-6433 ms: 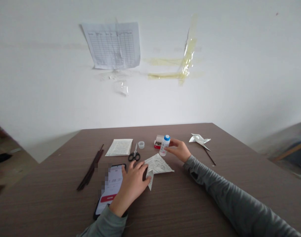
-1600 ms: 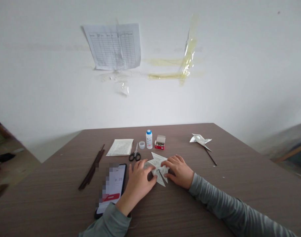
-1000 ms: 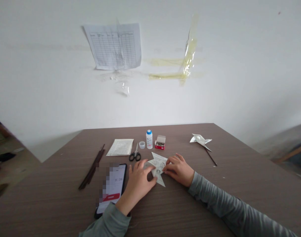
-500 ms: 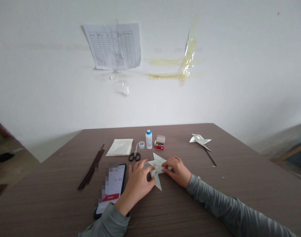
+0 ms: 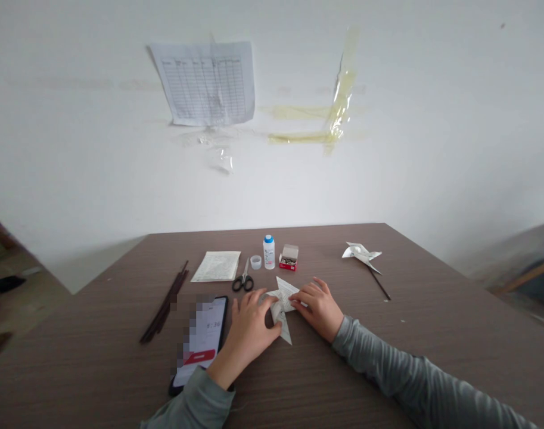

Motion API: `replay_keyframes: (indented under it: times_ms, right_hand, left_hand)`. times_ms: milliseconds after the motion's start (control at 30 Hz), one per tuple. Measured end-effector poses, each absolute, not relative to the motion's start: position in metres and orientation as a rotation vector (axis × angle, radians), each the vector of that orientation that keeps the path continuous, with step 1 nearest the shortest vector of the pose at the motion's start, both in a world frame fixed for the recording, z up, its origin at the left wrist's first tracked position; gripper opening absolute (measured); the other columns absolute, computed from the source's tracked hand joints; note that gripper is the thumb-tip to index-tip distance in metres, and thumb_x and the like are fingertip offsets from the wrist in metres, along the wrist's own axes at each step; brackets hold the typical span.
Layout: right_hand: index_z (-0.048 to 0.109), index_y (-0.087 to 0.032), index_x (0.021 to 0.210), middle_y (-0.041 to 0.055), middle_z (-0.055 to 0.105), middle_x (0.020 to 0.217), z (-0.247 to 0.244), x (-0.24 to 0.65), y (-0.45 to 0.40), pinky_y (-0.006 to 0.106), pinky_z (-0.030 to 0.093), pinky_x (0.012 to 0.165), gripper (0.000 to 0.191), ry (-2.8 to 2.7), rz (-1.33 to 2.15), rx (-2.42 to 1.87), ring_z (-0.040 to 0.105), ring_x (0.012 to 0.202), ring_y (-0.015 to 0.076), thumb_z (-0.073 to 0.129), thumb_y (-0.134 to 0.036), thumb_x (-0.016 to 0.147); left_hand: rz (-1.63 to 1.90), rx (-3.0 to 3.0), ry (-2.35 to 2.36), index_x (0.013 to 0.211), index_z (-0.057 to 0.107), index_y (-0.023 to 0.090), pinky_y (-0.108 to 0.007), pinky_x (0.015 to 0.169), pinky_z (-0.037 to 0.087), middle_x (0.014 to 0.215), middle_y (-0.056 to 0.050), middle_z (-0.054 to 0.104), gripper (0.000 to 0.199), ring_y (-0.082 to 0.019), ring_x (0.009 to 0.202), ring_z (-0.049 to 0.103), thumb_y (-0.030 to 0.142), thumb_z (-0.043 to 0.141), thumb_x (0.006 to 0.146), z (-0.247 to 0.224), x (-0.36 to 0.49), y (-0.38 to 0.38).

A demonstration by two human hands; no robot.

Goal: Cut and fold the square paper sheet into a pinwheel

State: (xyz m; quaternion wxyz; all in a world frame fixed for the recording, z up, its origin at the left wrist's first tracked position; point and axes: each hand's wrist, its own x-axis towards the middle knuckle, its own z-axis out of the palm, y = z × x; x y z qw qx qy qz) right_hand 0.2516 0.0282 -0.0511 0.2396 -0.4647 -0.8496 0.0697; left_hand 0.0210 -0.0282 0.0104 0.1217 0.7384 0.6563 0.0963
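A folded paper pinwheel (image 5: pixel 282 322) of printed paper lies on the table between my hands, its pointed blades fanned out. My left hand (image 5: pixel 254 325) curls over its left side, thumb and fingers holding it near the centre. From the right, my right hand (image 5: pixel 319 305) pinches the right-hand part of the pinwheel, fingertips close to the middle. The fingers hide part of the blades. Just beyond the left hand lie black-handled scissors (image 5: pixel 243 282). A phone (image 5: pixel 204 345) rests left of that hand.
Behind the hands stand a blue-capped bottle (image 5: pixel 269 255), a small clear cup (image 5: pixel 256 262) and an open red box (image 5: pixel 289 262) of small metal pieces. Square printed sheets (image 5: pixel 217 266) and dark sticks (image 5: pixel 167 307) lie left. A pinwheel on a stick (image 5: pixel 361 254) lies right.
My right hand has shifted slightly left, its fingertips closer to the pinwheel's centre. My left hand stays in about the same place.
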Motion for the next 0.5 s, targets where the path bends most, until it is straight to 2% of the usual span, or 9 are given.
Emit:
replay_keyframes:
  times_ms: [300,500]
  right_hand:
    - [0.099,-0.04,0.132,0.0047,0.094,0.127,-0.04,0.251,0.019,0.069,0.048,0.15,0.031,-2.376,0.229,-1.327,0.086,0.133,0.0363,0.079,-0.021,0.119]
    - [0.1,-0.044,0.13,0.0037,0.094,0.124,-0.038,0.251,0.018,0.071,0.047,0.151,0.031,-2.386,0.258,-1.323,0.086,0.132,0.0364,0.08,-0.023,0.119]
  left_hand:
    - [0.35,2.168,1.897,0.165,0.089,0.037,-0.08,0.154,0.045,0.188,-0.015,0.076,0.062,-0.048,0.181,0.063,0.023,0.089,0.104,0.006,0.017,-0.026]
    - [0.274,2.176,1.902,0.173,0.084,0.038,-0.079,0.156,0.042,0.193,-0.014,0.072,0.066,-0.045,0.185,0.059,0.025,0.086,0.108,0.011,0.019,-0.028]
